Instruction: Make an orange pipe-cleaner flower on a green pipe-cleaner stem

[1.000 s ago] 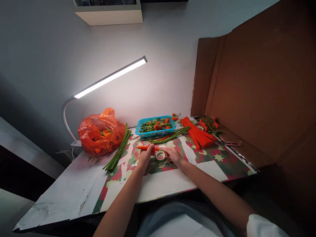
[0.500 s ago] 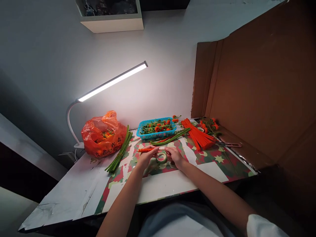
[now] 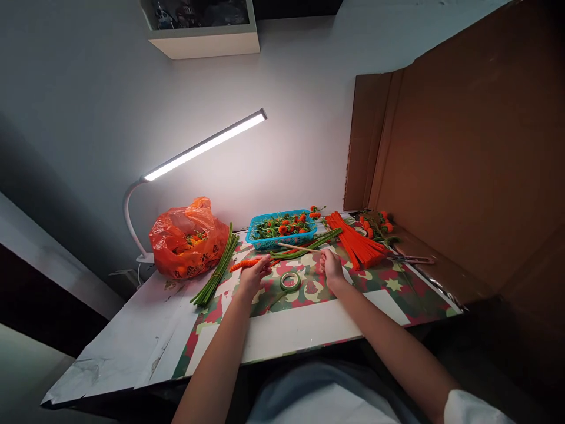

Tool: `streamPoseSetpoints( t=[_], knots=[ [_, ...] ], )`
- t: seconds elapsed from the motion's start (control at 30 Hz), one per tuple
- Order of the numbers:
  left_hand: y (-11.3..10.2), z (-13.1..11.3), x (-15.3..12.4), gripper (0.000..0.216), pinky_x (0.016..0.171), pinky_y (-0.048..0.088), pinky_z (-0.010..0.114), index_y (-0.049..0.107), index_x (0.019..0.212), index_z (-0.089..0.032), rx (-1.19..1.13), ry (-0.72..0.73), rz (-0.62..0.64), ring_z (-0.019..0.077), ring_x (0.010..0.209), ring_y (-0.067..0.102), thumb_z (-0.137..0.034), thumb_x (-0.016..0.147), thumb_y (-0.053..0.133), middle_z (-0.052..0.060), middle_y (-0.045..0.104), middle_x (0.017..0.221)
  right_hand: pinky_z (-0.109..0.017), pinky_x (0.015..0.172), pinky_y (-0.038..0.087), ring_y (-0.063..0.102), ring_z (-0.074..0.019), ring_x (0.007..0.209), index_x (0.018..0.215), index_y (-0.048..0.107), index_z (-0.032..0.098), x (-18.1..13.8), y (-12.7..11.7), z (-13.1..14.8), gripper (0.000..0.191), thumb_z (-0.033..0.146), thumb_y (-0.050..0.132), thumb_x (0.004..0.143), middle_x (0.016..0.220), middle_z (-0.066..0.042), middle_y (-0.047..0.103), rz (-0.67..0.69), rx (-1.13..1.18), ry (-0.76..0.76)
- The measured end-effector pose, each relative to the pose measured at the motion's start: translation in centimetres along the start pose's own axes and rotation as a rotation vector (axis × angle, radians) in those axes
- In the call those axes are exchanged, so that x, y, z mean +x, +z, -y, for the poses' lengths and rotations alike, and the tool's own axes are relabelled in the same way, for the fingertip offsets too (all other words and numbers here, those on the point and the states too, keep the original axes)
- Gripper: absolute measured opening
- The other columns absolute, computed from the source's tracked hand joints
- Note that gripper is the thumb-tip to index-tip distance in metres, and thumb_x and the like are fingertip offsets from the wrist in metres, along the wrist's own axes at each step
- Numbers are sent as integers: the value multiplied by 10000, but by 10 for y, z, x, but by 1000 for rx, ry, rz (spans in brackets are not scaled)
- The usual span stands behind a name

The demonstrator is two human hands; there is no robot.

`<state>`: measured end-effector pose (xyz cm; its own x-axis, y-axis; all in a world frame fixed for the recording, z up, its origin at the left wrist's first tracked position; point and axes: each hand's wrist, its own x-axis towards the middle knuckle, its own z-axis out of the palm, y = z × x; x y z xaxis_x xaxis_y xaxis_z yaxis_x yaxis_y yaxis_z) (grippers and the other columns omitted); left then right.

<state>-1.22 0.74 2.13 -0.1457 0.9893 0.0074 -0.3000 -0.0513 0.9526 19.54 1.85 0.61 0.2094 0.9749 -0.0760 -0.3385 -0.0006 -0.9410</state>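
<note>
A coiled orange pipe cleaner (image 3: 239, 265) sticks out to the left of my left hand (image 3: 255, 277), whose fingers are closed on it. My right hand (image 3: 331, 268) grips one end of a thin wooden stick (image 3: 296, 247), which points left toward the basket. The stick and the coil are apart. Between and slightly below my hands, a roll of green tape (image 3: 290, 281) lies on the table with a loose tail. Just beyond my hands lie several green pipe cleaners (image 3: 324, 238).
A blue basket (image 3: 260, 243) of orange flowers stands at the back. Left of it are an orange plastic bag (image 3: 176, 235) and a green stem bundle (image 3: 216, 277). Orange pipe cleaners (image 3: 358, 244) fan out at right, near a pink-handled tool (image 3: 419, 259). A lamp (image 3: 207, 144) shines above.
My hands have moved apart. The stick has come away from the orange coil and stays in my right hand, while the coil is in my left. The tape roll is now uncovered.
</note>
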Motion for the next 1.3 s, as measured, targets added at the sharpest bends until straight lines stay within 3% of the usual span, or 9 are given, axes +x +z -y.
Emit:
streamPoseSetpoints(
  t=[0.2, 0.43, 0.57, 0.73, 0.83, 0.97, 1.1, 1.3],
  knots=[
    [0, 12, 5, 311, 500, 480, 246, 627, 623, -126, 36, -99, -96, 115, 447, 554, -420, 614, 730, 28, 611, 530, -260, 476, 193, 323, -121, 482, 507, 316, 209, -4, -5, 2, 331, 337, 432, 789, 476, 36, 353, 4, -695, -336],
    [0, 11, 9, 178, 612, 499, 234, 635, 702, -146, -51, 86, -147, 147, 658, 640, -308, 653, 689, 49, 673, 681, -257, 542, 208, 458, -137, 589, 581, 521, 189, -10, -4, 3, 242, 265, 478, 807, 613, 2, 569, 35, -1181, -310],
    [-5, 6, 12, 289, 456, 402, 167, 581, 753, -150, -187, 145, -271, 58, 422, 484, -376, 646, 725, -62, 522, 494, -271, 631, 274, 522, -198, 851, 724, 629, 197, -12, -2, -4, 118, 211, 530, 789, 864, -40, 634, 39, -1270, -472],
    [-4, 6, 11, 363, 326, 189, 144, 537, 711, -154, -279, 96, -198, 17, 302, 251, -476, 665, 699, -120, 349, 405, -298, 729, 331, 510, -214, 941, 850, 643, 202, -6, 8, -11, 104, 197, 562, 786, 957, -52, 619, 176, -1249, -638],
    [0, 8, 10, 308, 328, 224, 144, 516, 667, -160, -272, 40, -246, 25, 308, 285, -438, 713, 641, -107, 364, 410, -315, 743, 340, 506, -223, 948, 883, 635, 206, 8, 26, -8, 106, 218, 577, 794, 971, -58, 612, 296, -1364, -687],
    [2, 10, 9, 317, 371, 333, 158, 545, 664, -148, -174, 31, -357, 64, 410, 471, -452, 756, 555, -30, 524, 528, -328, 749, 341, 489, -247, 1025, 946, 616, 204, 33, 54, -3, 138, 229, 587, 814, 1057, -79, 599, 421, -1564, -667],
    [3, 12, 7, 399, 338, 253, 158, 542, 651, -159, -141, -6, -315, 55, 337, 372, -537, 768, 496, -44, 472, 448, -333, 736, 341, 531, -246, 966, 860, 619, 180, 48, 66, -1, 62, 188, 567, 826, 973, -81, 633, 476, -1650, -598],
    [8, 16, 6, 425, 333, 201, 157, 532, 630, -163, -157, -12, -244, 47, 295, 288, -579, 698, 579, -83, 363, 347, -318, 743, 332, 540, -212, 938, 857, 603, 186, 50, 61, -2, 160, 123, 456, 857, 970, -72, 626, 559, -1671, -653]
  ],
)
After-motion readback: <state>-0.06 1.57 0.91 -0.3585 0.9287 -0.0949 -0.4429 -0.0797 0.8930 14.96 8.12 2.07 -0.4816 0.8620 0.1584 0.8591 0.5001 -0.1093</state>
